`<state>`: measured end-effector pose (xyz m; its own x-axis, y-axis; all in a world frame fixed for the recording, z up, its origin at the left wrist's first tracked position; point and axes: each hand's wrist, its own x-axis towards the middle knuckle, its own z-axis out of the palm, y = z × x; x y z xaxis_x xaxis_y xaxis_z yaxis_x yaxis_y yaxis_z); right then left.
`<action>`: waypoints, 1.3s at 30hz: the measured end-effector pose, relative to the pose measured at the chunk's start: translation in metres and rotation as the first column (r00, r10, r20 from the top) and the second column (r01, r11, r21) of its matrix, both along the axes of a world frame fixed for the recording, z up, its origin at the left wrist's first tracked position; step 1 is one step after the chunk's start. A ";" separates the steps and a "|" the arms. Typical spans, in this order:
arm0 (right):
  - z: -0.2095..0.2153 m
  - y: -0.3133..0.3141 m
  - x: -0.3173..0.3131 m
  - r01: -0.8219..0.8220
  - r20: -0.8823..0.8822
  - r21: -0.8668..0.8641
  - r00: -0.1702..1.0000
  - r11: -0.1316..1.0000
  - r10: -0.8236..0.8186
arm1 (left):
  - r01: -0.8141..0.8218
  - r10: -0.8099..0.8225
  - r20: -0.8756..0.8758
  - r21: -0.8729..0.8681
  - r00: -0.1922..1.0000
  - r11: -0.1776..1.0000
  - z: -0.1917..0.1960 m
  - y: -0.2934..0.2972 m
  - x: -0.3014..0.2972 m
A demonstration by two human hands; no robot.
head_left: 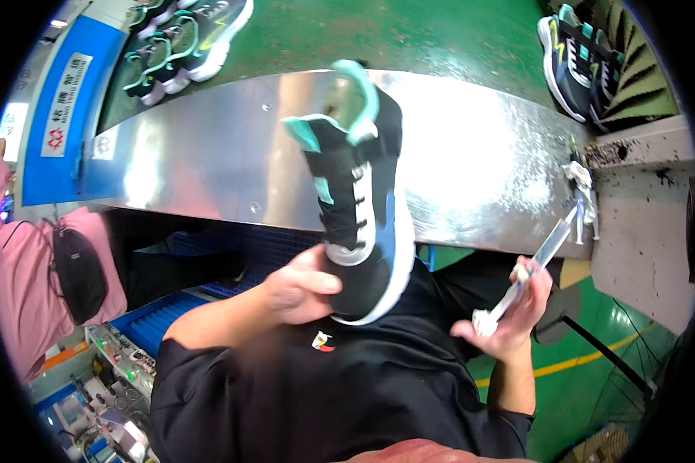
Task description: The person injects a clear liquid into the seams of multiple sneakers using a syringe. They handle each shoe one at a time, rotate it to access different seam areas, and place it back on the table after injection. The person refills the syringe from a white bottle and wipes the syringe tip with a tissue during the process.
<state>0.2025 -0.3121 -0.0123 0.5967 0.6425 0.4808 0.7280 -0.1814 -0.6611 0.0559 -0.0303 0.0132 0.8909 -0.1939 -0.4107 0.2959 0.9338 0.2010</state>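
A black sneaker (347, 208) with mint-green lining, white laces and a white sole hangs in front of me, its toe toward me and its opening away. My left hand (301, 287) grips it at the toe, thumb across the upper. To the right, my right hand (510, 324) holds a slim whitish stick-like tool (547, 248) between thumb and fingers. White stuff clings to the tool near my fingers; its exact kind is unclear. Beyond its far end, crumpled white material (579, 185) hangs at the right end of the metal bench (201, 166).
Several similar sneakers (185, 46) stand at the far left, and more sneakers (575, 65) sit in a green rack (641, 65) at the far right. A pale machine housing (641, 224) borders the bench on the right. At left is a person in pink (31, 285).
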 end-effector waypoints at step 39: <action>-0.037 0.071 0.060 0.542 0.141 -0.192 0.841 0.818 -0.523 | -0.279 0.398 0.432 0.879 0.810 -0.386 -0.037 0.378 0.046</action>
